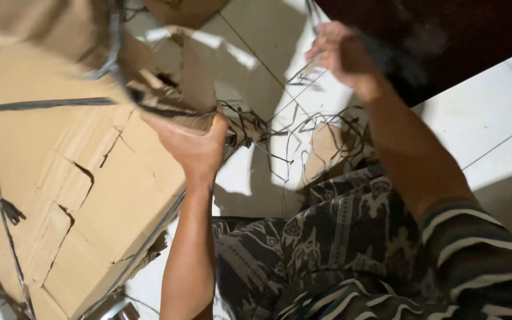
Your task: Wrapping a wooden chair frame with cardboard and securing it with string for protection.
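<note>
A stack of flattened brown cardboard (90, 178) fills the left of the view, bound with dark plastic strapping (42, 105). My left hand (194, 145) grips the torn top corner of the cardboard where the strapping crosses it. My right hand (342, 56) is raised at the upper middle, fingers closed around thin dark string (303, 127) that trails in loose tangles down between the two hands. The hand is blurred.
A pale tiled floor (487, 124) lies under everything. A dark wooden surface (463, 35) fills the upper right corner. My patterned cloth-covered lap (327, 249) and striped sleeve (481, 261) take up the lower right. More cardboard scraps (327, 148) lie under the tangled string.
</note>
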